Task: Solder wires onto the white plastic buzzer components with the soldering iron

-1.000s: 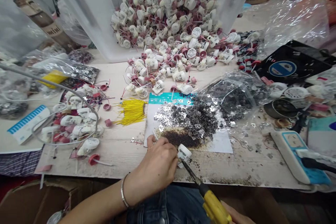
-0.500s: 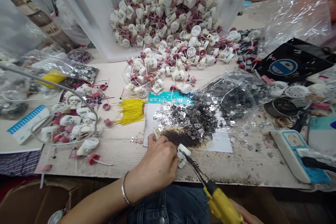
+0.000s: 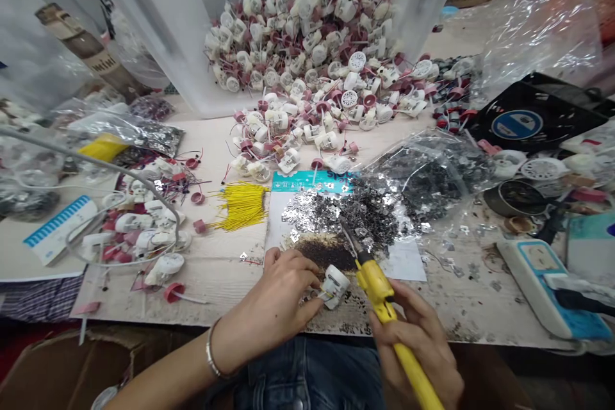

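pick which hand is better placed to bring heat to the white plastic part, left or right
Right, probably: the right hand grips the yellow-handled soldering iron, while the left hand is busy holding the white plastic part.

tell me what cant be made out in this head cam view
Part of the white plastic housing: hidden by the left hand, head view.
End of the yellow soldering iron: cut off by the bottom edge past the right hand, head view.
Print on the teal card: too small, head view.

Left hand (image 3: 273, 307): bare, from what I can see.
Right hand (image 3: 418, 346): bare too.
Left wrist: thin silver bangle (image 3: 210, 356), a plain band.
Lap: dark blue jeans (image 3: 307, 375), denim.
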### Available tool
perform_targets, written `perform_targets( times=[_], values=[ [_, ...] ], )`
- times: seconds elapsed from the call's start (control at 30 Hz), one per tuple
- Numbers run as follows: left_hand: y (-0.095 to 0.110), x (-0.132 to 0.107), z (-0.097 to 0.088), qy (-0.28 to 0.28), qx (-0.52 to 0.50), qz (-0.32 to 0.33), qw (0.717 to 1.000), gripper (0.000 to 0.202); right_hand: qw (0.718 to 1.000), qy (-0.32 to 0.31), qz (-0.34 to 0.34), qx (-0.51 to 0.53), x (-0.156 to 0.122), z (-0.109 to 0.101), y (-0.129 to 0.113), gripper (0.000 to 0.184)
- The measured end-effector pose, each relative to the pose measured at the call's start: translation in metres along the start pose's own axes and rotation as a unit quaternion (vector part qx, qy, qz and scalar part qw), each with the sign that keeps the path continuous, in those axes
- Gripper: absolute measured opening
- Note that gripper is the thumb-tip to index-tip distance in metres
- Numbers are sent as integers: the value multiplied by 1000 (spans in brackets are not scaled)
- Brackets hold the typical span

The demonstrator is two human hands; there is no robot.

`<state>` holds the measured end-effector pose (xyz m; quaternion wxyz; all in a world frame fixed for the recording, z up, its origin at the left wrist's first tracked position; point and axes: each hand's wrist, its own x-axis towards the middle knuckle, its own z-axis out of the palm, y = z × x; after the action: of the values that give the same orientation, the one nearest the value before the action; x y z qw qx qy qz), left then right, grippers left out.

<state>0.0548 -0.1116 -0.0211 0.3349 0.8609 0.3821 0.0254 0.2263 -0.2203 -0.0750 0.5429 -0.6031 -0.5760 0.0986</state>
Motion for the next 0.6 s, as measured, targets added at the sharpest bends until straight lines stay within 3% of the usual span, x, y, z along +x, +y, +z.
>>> perform_targets(
  times=[0.13, 0.23, 0.37, 0.43, 0.53, 0.6],
  values=[
    [1, -1, 0, -10, -27, -5, 1000, 12, 998, -45, -39, 7, 8, 25, 17, 17],
    [0, -3, -1, 0, -58, 2, 998, 6, 999, -31, -41, -2, 9, 29, 15, 16],
    [4, -7, 0, 6, -96, 23, 995, 54, 999, 16, -27, -8, 11, 24, 2, 24],
    [6, -12, -5, 9, -122, 12, 992, 53, 999, 8, -35, 10, 15, 23, 0, 26],
    [-2, -36, -25, 70, -143, -44, 986, 50, 998, 0, -57, 36, 22, 30, 4, 23],
    [-20, -70, -45, 126, -124, -105, 979, 52, 997, 13, -49, 49, 26, 37, 6, 21]
  ],
)
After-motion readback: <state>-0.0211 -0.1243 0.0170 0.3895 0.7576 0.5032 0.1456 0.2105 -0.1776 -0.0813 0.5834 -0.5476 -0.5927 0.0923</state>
